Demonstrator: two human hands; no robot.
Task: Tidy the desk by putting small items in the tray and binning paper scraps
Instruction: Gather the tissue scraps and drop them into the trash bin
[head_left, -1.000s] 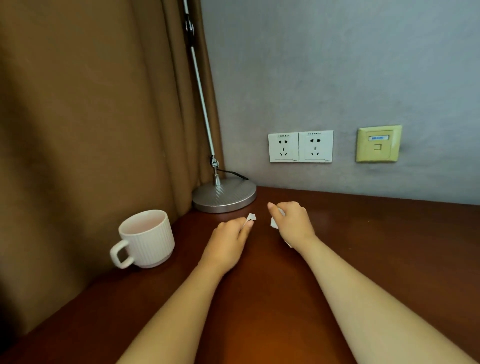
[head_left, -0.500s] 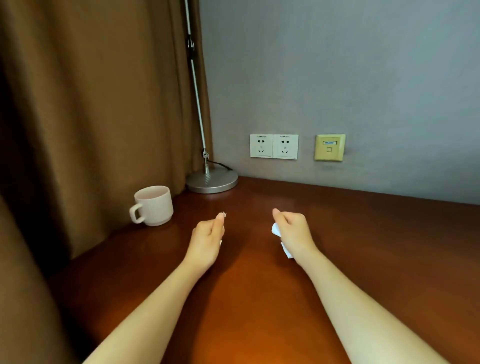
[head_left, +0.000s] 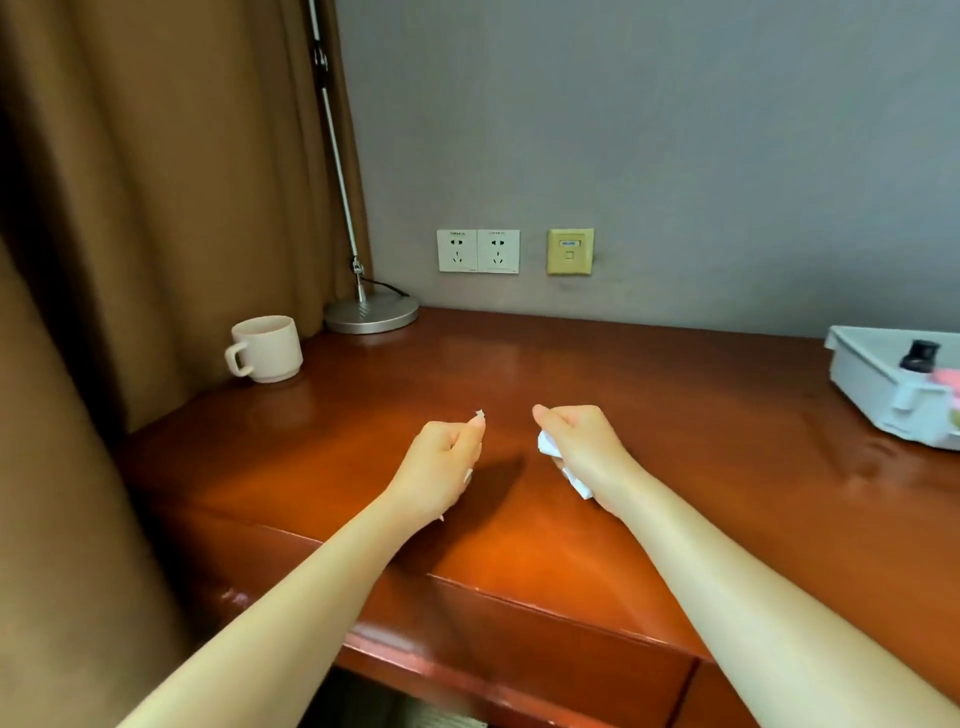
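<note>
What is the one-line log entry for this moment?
left hand: pinches small paper scrap | right hand: grips crumpled paper | tray: far right | bin: not in view

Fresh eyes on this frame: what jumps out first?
Two bare hands hover over the desk: the left hand pinches a tiny paper scrap, the right hand holds crumpled white paper. A grey tray with small items sits at the right edge; a pale mug stands far left by the lamp base.

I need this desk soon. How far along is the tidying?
Done: the pale grey plastic tray already holds a black item. In hand: the left hand pinches a tiny white paper scrap, the right hand grips crumpled white paper. Left: binning both; no bin shows.
</note>
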